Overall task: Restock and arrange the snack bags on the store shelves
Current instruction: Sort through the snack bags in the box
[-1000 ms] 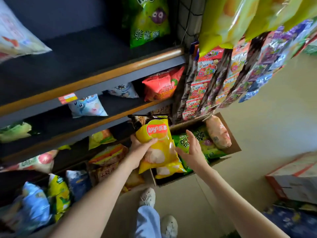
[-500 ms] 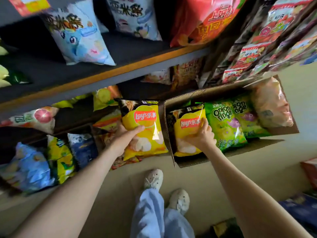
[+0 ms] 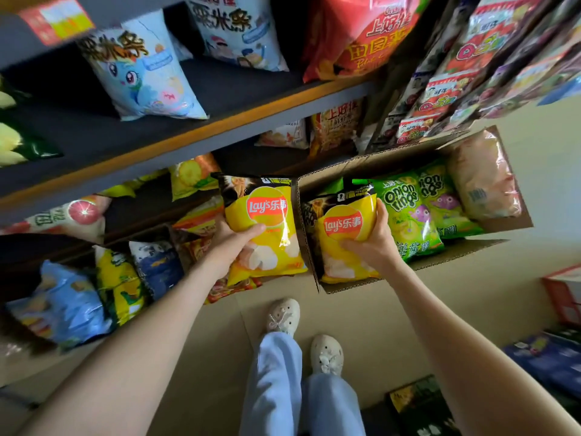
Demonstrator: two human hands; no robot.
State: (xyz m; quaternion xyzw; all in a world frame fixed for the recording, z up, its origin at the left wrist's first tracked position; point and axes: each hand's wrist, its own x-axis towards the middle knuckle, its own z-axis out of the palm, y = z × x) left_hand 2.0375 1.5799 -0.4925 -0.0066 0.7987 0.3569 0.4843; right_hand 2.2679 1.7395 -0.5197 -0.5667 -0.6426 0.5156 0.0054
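Dark store shelves (image 3: 176,143) rise on my left, and an open cardboard box (image 3: 314,272) sits on the floor at my right. My left hand (image 3: 232,243) grips one yellow chip bag (image 3: 267,221) upright just before the low shelf, nearer it than my right hand (image 3: 371,243). That hand clasps a second yellow bag (image 3: 342,243) standing in the box, so the shelf lies leftward.

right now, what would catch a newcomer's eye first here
Two yellow Lay's bags at centre: the left hand holds the left Lay's bag in front of the low shelves, and the right hand grips the right Lay's bag inside the box on the floor. Beside it lie green onion rings bags.
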